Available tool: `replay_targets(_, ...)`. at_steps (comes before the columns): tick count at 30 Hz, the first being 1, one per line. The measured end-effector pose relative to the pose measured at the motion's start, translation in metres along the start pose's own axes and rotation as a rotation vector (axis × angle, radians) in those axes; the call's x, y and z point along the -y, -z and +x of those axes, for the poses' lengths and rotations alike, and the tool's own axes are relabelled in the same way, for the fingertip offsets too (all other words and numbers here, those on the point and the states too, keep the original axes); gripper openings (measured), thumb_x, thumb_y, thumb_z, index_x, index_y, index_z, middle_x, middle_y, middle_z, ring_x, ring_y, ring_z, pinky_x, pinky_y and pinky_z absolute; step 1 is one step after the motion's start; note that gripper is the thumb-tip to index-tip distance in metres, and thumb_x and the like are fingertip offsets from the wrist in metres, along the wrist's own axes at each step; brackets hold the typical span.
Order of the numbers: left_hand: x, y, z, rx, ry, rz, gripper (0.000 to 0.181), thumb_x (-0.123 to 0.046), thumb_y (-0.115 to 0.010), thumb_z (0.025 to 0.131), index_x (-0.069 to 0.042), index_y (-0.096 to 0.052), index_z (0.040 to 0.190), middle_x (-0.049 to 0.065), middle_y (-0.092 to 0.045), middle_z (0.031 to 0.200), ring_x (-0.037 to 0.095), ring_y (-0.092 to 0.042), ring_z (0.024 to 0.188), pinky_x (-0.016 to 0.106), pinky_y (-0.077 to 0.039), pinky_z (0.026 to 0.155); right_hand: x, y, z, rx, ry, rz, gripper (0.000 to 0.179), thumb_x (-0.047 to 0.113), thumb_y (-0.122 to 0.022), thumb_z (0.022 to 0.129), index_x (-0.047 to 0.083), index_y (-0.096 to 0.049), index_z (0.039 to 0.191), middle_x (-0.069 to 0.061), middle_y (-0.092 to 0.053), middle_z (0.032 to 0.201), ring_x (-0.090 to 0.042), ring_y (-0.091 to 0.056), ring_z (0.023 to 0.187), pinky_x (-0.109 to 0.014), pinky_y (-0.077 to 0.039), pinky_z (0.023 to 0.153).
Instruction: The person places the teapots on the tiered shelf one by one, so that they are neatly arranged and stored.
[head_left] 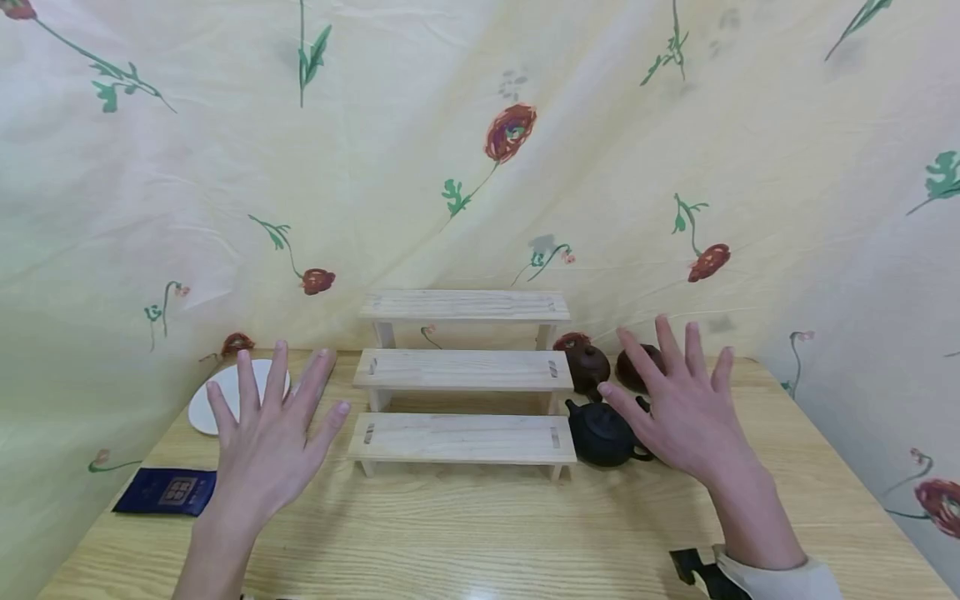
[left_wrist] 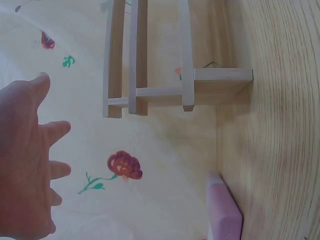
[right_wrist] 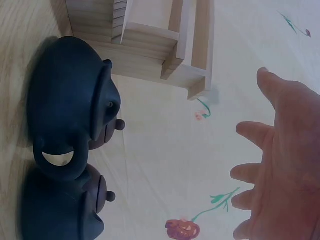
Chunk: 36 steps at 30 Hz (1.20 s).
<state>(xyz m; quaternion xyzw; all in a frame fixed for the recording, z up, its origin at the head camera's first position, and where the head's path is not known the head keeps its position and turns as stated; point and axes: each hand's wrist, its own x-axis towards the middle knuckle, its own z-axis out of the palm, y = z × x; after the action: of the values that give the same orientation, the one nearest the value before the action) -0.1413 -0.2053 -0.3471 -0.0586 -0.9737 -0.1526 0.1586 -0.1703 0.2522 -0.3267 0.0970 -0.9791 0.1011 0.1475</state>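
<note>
My left hand (head_left: 266,450) is held with spread fingers above the left side of the table, touching nothing. Behind its fingers lies a white plate (head_left: 201,408), partly covered in the head view. My right hand (head_left: 686,408), fingers likewise spread, hovers over the right side near the teapots. A black teapot (head_left: 602,435) stands beside the lowest step of a pale wooden three-tier stand (head_left: 465,437). Farther back are a dark brown teapot (head_left: 588,367) and another dark brown pot (head_left: 630,367), partly hidden by the right hand.
A dark blue packet (head_left: 165,492) lies at the table's left edge. The left wrist view shows a pink box-like object (left_wrist: 226,210) on the tabletop. Flower-printed cloth (head_left: 420,167) hangs behind the table (head_left: 450,542). A black strap piece (head_left: 708,573) shows by the right sleeve.
</note>
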Motion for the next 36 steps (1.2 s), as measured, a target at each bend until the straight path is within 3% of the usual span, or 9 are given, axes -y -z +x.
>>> replay_targets(6, 0.0, 0.002, 0.0, 0.009, 0.004, -0.041, 0.072, -0.063, -0.039, 0.109, -0.033, -0.018, 0.171, 0.022, -0.002, 0.177, 0.046, 0.029, 0.157, 0.075, 0.027, 0.114, -0.003, 0.007, 0.001, -0.042, 0.014, 0.093, 0.082, 0.061, -0.055, 0.105, 0.019, -0.027, 0.169, -0.029, -0.009, 0.174, -0.059, 0.002, 0.158, -0.084, 0.004, 0.117)
replay_targets(10, 0.002, 0.004, 0.0, -0.008, 0.014, -0.174, 0.071, -0.058, -0.047, 0.109, -0.029, -0.024, 0.17, 0.024, -0.012, 0.176, 0.056, 0.012, 0.159, 0.081, 0.015, 0.116, -0.013, 0.016, -0.001, -0.137, -0.011, 0.211, 0.074, 0.048, -0.061, 0.106, 0.009, -0.037, 0.164, -0.033, -0.032, 0.166, -0.06, -0.031, 0.149, -0.079, -0.029, 0.111)
replay_targets(14, 0.004, 0.005, 0.009, -0.025, -0.001, -0.389, 0.073, -0.045, -0.059, 0.108, -0.018, -0.029, 0.168, 0.026, -0.028, 0.171, 0.057, -0.021, 0.155, 0.079, -0.019, 0.119, -0.029, 0.013, -0.006, -0.098, -0.064, 0.295, 0.056, 0.038, -0.065, 0.106, -0.001, -0.061, 0.146, -0.031, -0.065, 0.138, -0.046, -0.07, 0.109, -0.056, -0.059, 0.079)
replay_targets(16, 0.005, 0.003, 0.02, 0.011, -0.015, -0.503, 0.075, -0.04, -0.062, 0.107, -0.016, -0.027, 0.169, 0.024, -0.032, 0.169, 0.053, -0.031, 0.153, 0.075, -0.033, 0.116, -0.038, 0.006, -0.01, -0.012, -0.089, 0.322, 0.049, 0.036, -0.067, 0.105, -0.003, -0.069, 0.135, -0.026, -0.075, 0.12, -0.033, -0.074, 0.086, -0.041, -0.058, 0.064)
replay_targets(18, 0.007, 0.0, 0.033, 0.083, -0.001, -0.632, 0.078, -0.037, -0.063, 0.107, -0.02, -0.022, 0.17, 0.021, -0.03, 0.171, 0.049, -0.032, 0.155, 0.07, -0.038, 0.115, -0.046, -0.002, -0.015, 0.091, -0.111, 0.341, 0.044, 0.034, -0.067, 0.105, -0.003, -0.072, 0.13, -0.02, -0.078, 0.112, -0.022, -0.072, 0.083, -0.03, -0.053, 0.06)
replay_targets(21, 0.01, -0.009, 0.053, 0.178, 0.053, -0.775, 0.08, -0.038, -0.064, 0.107, -0.031, -0.016, 0.171, 0.017, -0.029, 0.172, 0.047, -0.029, 0.157, 0.072, -0.032, 0.119, -0.054, -0.014, -0.019, 0.201, -0.117, 0.375, 0.042, 0.029, -0.068, 0.105, -0.004, -0.072, 0.13, -0.012, -0.08, 0.105, -0.013, -0.068, 0.081, -0.026, -0.05, 0.061)
replay_targets(24, 0.011, -0.018, 0.069, 0.213, 0.102, -0.867, 0.081, -0.04, -0.064, 0.106, -0.038, -0.015, 0.17, 0.017, -0.033, 0.17, 0.047, -0.034, 0.154, 0.072, -0.033, 0.118, -0.056, -0.023, -0.019, 0.268, -0.093, 0.407, 0.039, 0.023, -0.068, 0.104, -0.007, -0.071, 0.129, -0.007, -0.079, 0.098, -0.012, -0.068, 0.08, -0.026, -0.051, 0.062)
replay_targets(29, 0.011, -0.031, 0.093, 0.167, 0.103, -0.88, 0.073, -0.035, -0.064, 0.107, -0.032, -0.024, 0.169, 0.022, -0.046, 0.162, 0.047, -0.053, 0.141, 0.064, -0.044, 0.113, -0.056, -0.031, -0.017, 0.301, -0.057, 0.388, 0.03, 0.019, -0.071, 0.102, -0.003, -0.076, 0.12, -0.004, -0.078, 0.093, -0.011, -0.064, 0.075, -0.027, -0.05, 0.064)
replay_targets(36, 0.008, -0.04, 0.111, 0.12, 0.117, -0.868, 0.059, -0.026, -0.062, 0.108, -0.028, -0.041, 0.164, 0.022, -0.057, 0.152, 0.043, -0.061, 0.13, 0.04, -0.052, 0.097, -0.058, -0.038, -0.019, 0.301, -0.032, 0.357, 0.016, 0.017, -0.075, 0.098, 0.005, -0.081, 0.107, -0.004, -0.079, 0.096, -0.012, -0.06, 0.076, -0.027, -0.048, 0.065)
